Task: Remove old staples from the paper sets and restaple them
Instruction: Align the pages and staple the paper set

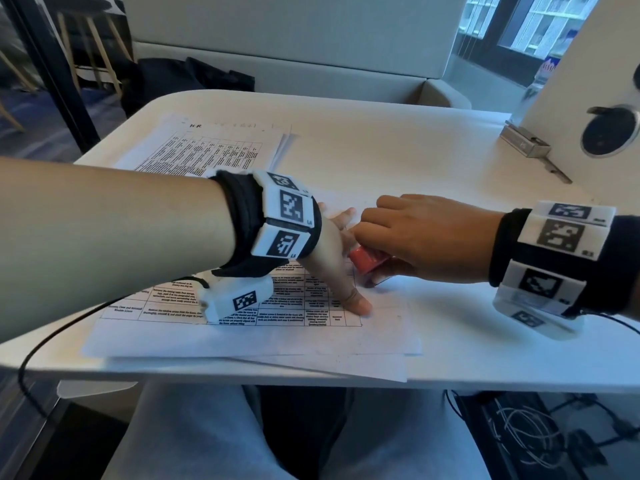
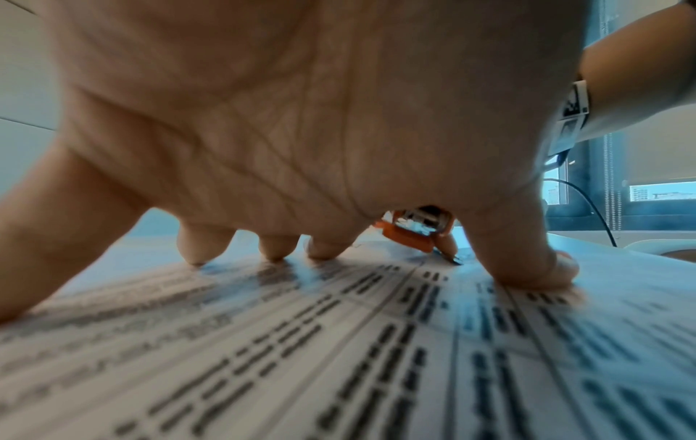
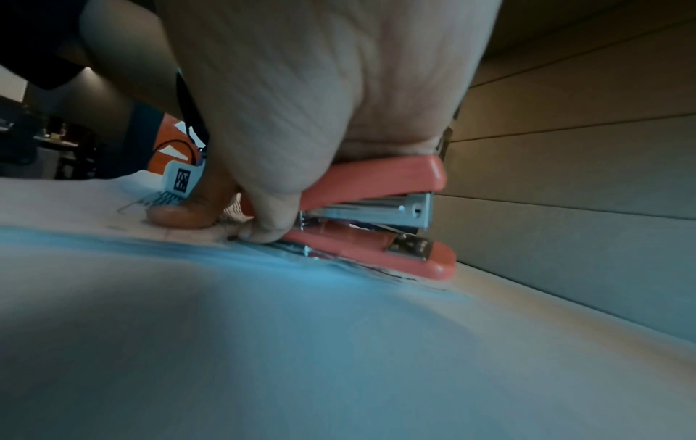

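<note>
A printed paper set (image 1: 263, 327) with a table on it lies at the table's near edge. My left hand (image 1: 341, 265) is spread flat on it, fingertips (image 2: 277, 253) and thumb (image 1: 356, 303) pressing the sheet down. My right hand (image 1: 415, 237) grips a small orange-red stapler (image 1: 367, 259) from above, its metal tip down at the paper's right edge beside my left thumb. In the right wrist view the stapler (image 3: 376, 214) is pinched between palm and thumb, its base resting on the paper. The left wrist view shows the stapler (image 2: 418, 230) between my fingers.
A second printed paper set (image 1: 214, 147) lies at the table's far left. A metal bracket (image 1: 530, 147) sits at the foot of a white side panel (image 1: 571, 81) on the right. Cables hang below the table (image 1: 485, 168) edge. A grey sofa stands behind.
</note>
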Action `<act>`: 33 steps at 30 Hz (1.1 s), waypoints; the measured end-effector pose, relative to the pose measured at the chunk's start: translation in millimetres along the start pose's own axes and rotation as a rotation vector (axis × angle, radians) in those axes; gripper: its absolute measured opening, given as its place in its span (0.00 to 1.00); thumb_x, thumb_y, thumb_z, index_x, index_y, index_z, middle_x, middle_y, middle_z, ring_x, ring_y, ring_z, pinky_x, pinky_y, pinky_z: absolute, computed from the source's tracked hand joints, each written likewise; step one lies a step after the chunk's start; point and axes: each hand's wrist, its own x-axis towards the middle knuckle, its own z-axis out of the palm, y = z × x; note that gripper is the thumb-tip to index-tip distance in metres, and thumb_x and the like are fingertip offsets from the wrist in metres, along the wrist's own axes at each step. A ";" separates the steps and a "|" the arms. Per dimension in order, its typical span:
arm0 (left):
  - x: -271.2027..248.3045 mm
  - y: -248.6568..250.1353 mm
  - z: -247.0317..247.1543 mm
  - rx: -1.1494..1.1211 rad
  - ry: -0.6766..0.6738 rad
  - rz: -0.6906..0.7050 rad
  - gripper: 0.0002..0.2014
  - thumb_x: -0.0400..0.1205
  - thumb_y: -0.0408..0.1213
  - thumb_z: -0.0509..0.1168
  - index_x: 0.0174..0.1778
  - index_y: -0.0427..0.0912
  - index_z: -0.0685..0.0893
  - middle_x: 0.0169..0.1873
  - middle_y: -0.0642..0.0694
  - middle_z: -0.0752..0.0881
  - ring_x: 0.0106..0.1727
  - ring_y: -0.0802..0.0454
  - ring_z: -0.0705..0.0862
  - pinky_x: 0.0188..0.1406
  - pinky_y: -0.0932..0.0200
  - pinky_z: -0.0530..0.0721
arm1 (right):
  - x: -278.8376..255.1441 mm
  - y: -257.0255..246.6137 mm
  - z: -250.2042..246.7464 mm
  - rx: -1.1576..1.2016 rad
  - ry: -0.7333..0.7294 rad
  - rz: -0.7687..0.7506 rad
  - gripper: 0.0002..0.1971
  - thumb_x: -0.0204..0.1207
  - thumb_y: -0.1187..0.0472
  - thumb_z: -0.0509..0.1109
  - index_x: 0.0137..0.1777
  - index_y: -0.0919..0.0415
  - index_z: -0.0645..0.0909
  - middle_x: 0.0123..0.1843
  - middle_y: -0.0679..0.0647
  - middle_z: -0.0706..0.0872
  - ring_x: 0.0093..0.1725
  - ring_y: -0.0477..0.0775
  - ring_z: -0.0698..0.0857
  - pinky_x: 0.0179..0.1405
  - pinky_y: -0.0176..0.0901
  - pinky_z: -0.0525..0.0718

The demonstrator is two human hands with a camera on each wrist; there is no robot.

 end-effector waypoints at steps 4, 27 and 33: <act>8.2 -5.2 3.3 -0.008 -0.001 -0.025 0.48 0.64 0.78 0.61 0.80 0.66 0.54 0.84 0.53 0.37 0.82 0.41 0.30 0.79 0.39 0.36 | 1.2 0.1 -5.2 -0.072 0.064 -0.140 0.16 0.79 0.44 0.61 0.55 0.56 0.71 0.48 0.54 0.83 0.45 0.59 0.80 0.44 0.53 0.83; 5.7 -3.3 2.7 -0.028 -0.015 -0.095 0.62 0.64 0.77 0.62 0.82 0.52 0.32 0.82 0.50 0.30 0.83 0.46 0.34 0.80 0.44 0.43 | 15.8 -8.1 -15.3 0.670 -0.469 0.616 0.30 0.75 0.43 0.72 0.69 0.45 0.58 0.40 0.52 0.86 0.30 0.51 0.84 0.32 0.46 0.86; 8.1 -7.1 4.1 -0.023 -0.019 -0.092 0.62 0.61 0.80 0.60 0.81 0.58 0.31 0.80 0.51 0.26 0.82 0.40 0.31 0.78 0.35 0.39 | 15.2 1.5 -18.9 0.842 -0.567 0.702 0.32 0.74 0.45 0.74 0.70 0.43 0.57 0.39 0.59 0.87 0.25 0.56 0.82 0.27 0.44 0.85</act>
